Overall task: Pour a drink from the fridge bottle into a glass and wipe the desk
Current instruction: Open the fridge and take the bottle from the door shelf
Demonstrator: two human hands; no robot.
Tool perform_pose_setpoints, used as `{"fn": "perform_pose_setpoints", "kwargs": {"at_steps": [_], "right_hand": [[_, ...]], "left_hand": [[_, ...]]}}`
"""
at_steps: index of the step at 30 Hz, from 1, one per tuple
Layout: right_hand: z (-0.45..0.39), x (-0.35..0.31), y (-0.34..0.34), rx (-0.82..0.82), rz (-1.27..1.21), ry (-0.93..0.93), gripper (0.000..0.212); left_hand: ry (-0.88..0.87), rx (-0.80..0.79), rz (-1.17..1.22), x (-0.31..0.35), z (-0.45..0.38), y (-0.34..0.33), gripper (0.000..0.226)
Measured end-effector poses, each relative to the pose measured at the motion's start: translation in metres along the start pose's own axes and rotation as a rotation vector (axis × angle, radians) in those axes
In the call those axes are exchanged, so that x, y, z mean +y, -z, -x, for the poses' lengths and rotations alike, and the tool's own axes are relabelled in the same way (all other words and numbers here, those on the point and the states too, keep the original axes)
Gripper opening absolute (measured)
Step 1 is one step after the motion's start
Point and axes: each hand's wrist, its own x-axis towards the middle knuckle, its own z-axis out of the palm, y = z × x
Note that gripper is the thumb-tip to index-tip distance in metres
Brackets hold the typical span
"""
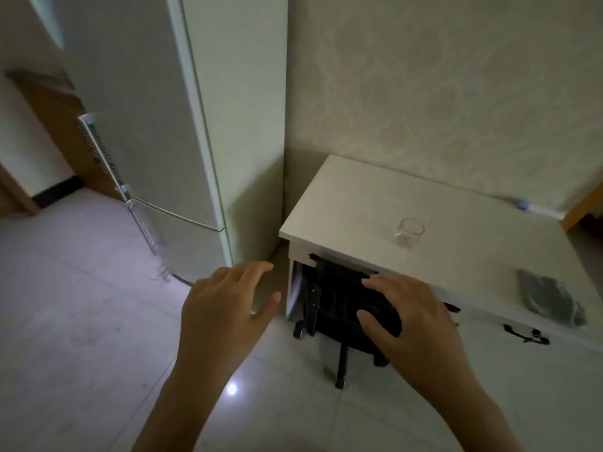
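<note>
A tall white fridge (169, 132) stands at the left with both doors closed and a long metal handle (107, 164) along its edge. To its right is a white desk (359, 203) against the wall. A clear empty glass (410, 231) stands upright on the desk, and a grey cloth (551, 300) lies near the desk's front right edge. My left hand (228, 305) and my right hand (411, 318) hover in front of me above the floor, fingers relaxed and spread, holding nothing. No bottle is in sight.
A black swivel chair (339, 308) is tucked under the desk, partly behind my right hand. A black drawer handle (525, 334) shows on the desk front. A small white and blue object (528, 207) lies at the desk's back edge. Pale floor tiles (81, 305) spread left.
</note>
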Motion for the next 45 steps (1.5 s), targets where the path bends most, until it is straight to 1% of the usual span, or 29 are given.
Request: {"fn": "perform_pose_setpoints", "kwargs": {"at_steps": [3, 7, 11, 15, 20, 25, 29, 32, 36, 39, 41, 45], "right_hand": [[-0.010, -0.045, -0.025, -0.025, -0.015, 0.052, 0.041], [-0.023, -0.099, -0.061, -0.077, 0.018, 0.120, 0.042], [-0.043, -0.152, -0.089, -0.117, 0.003, 0.179, 0.045], [-0.077, -0.202, -0.122, -0.173, 0.019, 0.269, 0.043], [-0.133, -0.270, -0.169, -0.188, -0.040, 0.344, 0.054], [-0.205, -0.339, -0.217, -0.216, -0.068, 0.425, 0.047], [-0.257, -0.392, -0.251, -0.243, -0.073, 0.495, 0.038], [-0.287, -0.430, -0.275, -0.258, -0.070, 0.536, 0.036], [-0.320, -0.479, -0.308, -0.278, -0.071, 0.560, 0.037], [-0.344, -0.519, -0.337, -0.283, -0.064, 0.542, 0.037], [-0.357, -0.546, -0.355, -0.278, -0.049, 0.509, 0.038], [-0.378, -0.596, -0.378, -0.274, -0.032, 0.394, 0.038]], "left_hand": [[0.037, 0.031, -0.018, -0.045, 0.016, 0.024, 0.043], [0.085, 0.048, -0.076, -0.103, 0.040, 0.052, 0.039], [0.168, 0.055, -0.160, -0.154, 0.053, 0.074, 0.041], [0.252, 0.077, -0.231, -0.203, 0.057, 0.086, 0.041], [0.374, 0.110, -0.309, -0.273, 0.046, 0.098, 0.035], [0.496, 0.102, -0.377, -0.354, 0.018, 0.116, 0.038], [0.537, 0.122, -0.438, -0.416, 0.000, 0.136, 0.038], [0.579, 0.158, -0.446, -0.459, -0.009, 0.148, 0.038], [0.585, 0.180, -0.461, -0.525, -0.024, 0.159, 0.038], [0.583, 0.169, -0.463, -0.586, -0.039, 0.169, 0.038], [0.566, 0.157, -0.456, -0.627, -0.051, 0.176, 0.037], [0.475, 0.078, -0.403, -0.701, -0.074, 0.194, 0.036]]}}
